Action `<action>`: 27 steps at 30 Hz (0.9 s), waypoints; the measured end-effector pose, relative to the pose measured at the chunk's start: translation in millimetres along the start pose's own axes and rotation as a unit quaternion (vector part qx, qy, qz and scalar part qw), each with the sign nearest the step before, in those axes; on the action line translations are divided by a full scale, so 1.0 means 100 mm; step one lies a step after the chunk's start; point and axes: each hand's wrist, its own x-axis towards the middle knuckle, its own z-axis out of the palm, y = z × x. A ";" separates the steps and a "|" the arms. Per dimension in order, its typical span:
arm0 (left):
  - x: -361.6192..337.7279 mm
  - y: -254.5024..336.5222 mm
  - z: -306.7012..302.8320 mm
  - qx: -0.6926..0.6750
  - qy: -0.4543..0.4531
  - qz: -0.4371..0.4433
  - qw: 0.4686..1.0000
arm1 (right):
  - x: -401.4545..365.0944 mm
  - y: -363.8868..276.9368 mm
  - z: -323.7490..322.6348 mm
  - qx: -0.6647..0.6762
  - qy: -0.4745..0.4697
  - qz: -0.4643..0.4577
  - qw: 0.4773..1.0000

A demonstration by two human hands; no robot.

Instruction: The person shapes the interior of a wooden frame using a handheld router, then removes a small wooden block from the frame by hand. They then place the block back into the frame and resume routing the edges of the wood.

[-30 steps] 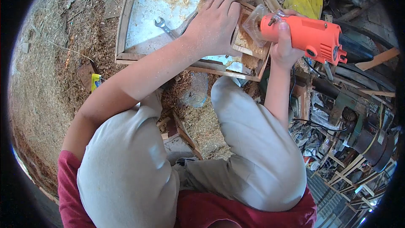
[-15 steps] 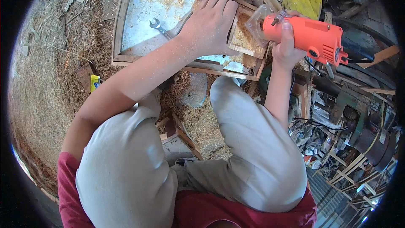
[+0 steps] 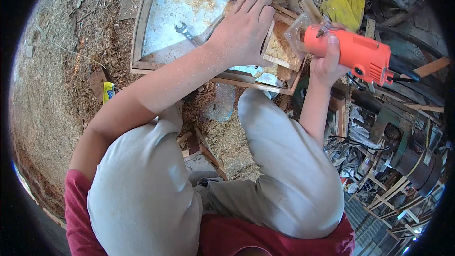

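Orange trim router is at the upper right, held on its side beside the right end of a shallow wooden frame. Farthest left, a yellow packet lies on the sawdust-covered floor. Next comes the wooden frame, with an open-end wrench lying on its pale panel. The left hand rests palm down over the frame, its fingers stretched out and slightly apart, thumb spread away, touching a wood block; what lies beneath the palm is hidden. The router's clear base is beside that block; contact cannot be judged. The right hand has its fingers clamped around the router body, thumb across the near side. Compared with half a second ago, frame, wrench, left hand and router appear slightly farther right in view; both hands' poses match.
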 end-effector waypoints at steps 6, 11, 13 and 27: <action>-0.01 0.00 0.01 0.004 0.007 0.005 1.000 | 0.04 -0.05 -0.24 0.071 0.129 0.000 0.989; -0.01 0.01 0.00 -0.003 0.012 0.003 1.000 | 0.08 -0.14 -0.41 0.079 0.183 0.031 0.979; -0.01 0.02 0.00 -0.006 0.010 0.002 1.000 | 0.07 -0.12 -0.46 0.087 0.197 0.045 0.976; -0.01 0.02 0.00 0.003 0.005 0.005 1.000 | -0.04 -0.05 -0.02 0.073 0.046 0.024 0.996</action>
